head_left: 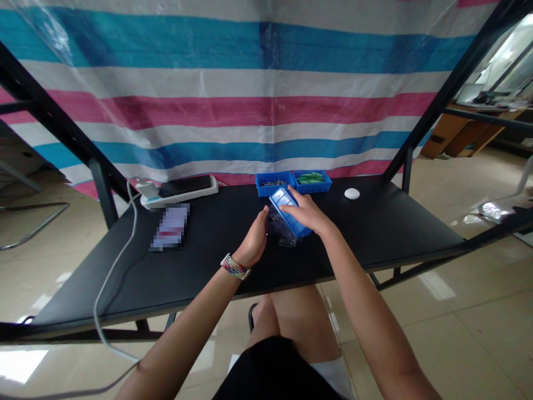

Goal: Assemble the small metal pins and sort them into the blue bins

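My right hand (306, 213) is closed around a small blue plastic tray (287, 214), tilted above the black table (375, 233). Under the tray lies a clear plastic bag (285, 236). My left hand (255, 241), with a colourful band on the wrist, reaches into or holds the bag from the left; its fingers are mostly hidden. Behind them stand two blue bins side by side: one with small metal parts (272, 183), one with green parts (312, 180).
A white power strip (183, 194) with a dark phone (185, 185) on it lies at the back left, its cable trailing off the table's left side. A blurred-out card (170, 226) lies nearby. A white round object (352, 193) sits at the back right. Black frame posts flank the table.
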The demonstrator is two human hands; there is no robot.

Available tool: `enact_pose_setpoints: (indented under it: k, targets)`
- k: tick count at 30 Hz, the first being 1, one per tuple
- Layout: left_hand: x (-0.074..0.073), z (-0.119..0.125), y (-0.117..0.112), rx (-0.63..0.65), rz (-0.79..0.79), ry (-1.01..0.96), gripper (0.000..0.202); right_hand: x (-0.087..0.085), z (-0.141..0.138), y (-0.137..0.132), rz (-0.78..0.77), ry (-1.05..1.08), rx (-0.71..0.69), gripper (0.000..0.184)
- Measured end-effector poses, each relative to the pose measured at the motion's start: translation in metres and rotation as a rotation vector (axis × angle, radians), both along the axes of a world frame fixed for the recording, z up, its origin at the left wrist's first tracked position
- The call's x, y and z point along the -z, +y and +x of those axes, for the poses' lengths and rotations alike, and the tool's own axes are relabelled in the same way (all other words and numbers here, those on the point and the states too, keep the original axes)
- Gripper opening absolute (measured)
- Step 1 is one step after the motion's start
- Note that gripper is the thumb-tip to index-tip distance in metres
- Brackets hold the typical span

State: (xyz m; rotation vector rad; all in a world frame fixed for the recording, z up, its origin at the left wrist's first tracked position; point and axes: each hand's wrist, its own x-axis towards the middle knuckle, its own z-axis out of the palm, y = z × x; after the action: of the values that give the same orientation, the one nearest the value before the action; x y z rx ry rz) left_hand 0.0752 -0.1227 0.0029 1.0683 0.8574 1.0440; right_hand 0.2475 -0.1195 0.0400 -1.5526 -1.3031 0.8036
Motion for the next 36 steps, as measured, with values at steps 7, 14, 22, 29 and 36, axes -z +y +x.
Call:
enact_pose_setpoints:
  k: [7, 14, 22, 29, 36]
  targets:
    - [0.012, -0.017, 0.000, -0.028, 0.073, 0.100, 0.060, -0.004, -0.002, 0.003, -0.091, -0.187, 0.002, 0.077]
    - [-0.008, -0.036, -0.017, 0.071, 0.243, 0.266, 0.068, -0.004, 0.027, 0.002, 0.095, 0.403, 0.056, 0.067]
    - [-0.028, -0.029, -0.022, 0.163, 0.206, 0.194, 0.047, 0.007, -0.008, -0.030, 0.289, 1.136, 0.199, 0.040]
    - [-0.039, -0.033, -0.017, 0.119, 0.179, 0.284, 0.026, 0.019, -0.038, -0.045, 0.151, 1.127, 0.034, 0.040]
    - [-0.046, -0.086, 0.017, -0.163, 0.367, 0.512, 0.022, 0.018, -0.019, -0.040, 0.115, 0.809, -0.178, 0.037]
